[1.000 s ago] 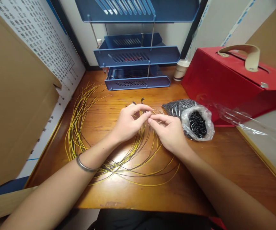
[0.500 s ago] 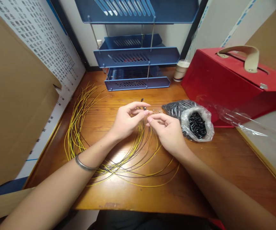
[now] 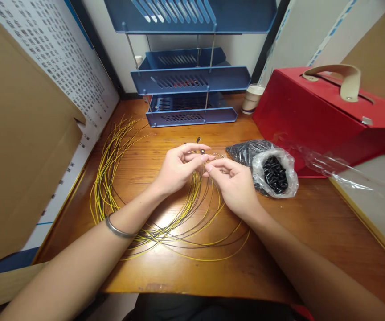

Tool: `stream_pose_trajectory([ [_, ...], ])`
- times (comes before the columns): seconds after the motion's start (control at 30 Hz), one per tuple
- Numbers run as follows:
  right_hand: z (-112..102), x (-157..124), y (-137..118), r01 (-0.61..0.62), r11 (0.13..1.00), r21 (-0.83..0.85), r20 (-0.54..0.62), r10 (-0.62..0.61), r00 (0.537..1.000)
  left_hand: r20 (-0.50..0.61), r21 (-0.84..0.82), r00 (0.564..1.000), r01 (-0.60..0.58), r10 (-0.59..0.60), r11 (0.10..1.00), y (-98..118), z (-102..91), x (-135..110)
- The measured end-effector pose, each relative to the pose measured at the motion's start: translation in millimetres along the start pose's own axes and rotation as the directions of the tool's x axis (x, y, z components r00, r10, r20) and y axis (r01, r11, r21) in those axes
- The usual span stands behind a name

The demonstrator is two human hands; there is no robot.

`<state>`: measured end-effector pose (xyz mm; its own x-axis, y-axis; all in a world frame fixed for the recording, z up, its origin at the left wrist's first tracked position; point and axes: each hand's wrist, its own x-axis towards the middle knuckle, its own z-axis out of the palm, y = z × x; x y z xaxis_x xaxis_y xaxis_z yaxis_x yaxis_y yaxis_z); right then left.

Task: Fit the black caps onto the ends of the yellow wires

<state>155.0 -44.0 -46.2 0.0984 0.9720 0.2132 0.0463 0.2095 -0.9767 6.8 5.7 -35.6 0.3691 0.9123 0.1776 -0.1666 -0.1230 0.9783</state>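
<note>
Pinching 1 yellow wire end above the worktop, the left hand fingers clenched it; right hand fingers gripped the same wire. Judged: tip-fitting step. Next move needed steady alignment; bag of black caps lay near.

A single camera worn on the person's head looks forward and steeply down from close above the brown wooden tabletop. The forearms enter at the bottom edge, and the left hand and right hand meet mid-frame over thin yellow and black wires. The blue tiered metal tray rack fills the far top; no second view overlaps.
</note>
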Motion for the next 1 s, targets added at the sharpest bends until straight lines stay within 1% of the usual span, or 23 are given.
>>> stream_pose_trajectory([
  [0.2,0.4,0.0,2.6,-0.026,1.0,-0.003,0.003,0.026,1.0,0.013,0.022,1.0,-0.022,0.022,1.0,0.0,0.7,0.1],
  [0.37,1.4,-0.5,3.3,-0.02,0.999,-0.039,0.001,0.02,1.0,0.014,0.049,1.0,-0.023,0.022,0.999,0.6,-0.1,0.8],
  [0.57,3.8,-3.0,2.6,0.003,0.999,-0.042,0.011,-0.002,1.0,0.028,0.059,0.999,-0.035,0.033,0.998,1.3,0.1,0.6],
  [0.63,4.5,-4.5,2.2,0.012,0.999,-0.043,0.006,-0.012,1.0,0.033,0.062,0.999,-0.029,0.027,0.998,2.3,0.8,-0.3],
  [1.0,3.3,-6.4,-0.1,-0.025,0.996,-0.086,-0.007,0.025,1.0,0.038,0.123,0.999,0.024,-0.029,0.992,3.6,-2.6,-0.8],
])
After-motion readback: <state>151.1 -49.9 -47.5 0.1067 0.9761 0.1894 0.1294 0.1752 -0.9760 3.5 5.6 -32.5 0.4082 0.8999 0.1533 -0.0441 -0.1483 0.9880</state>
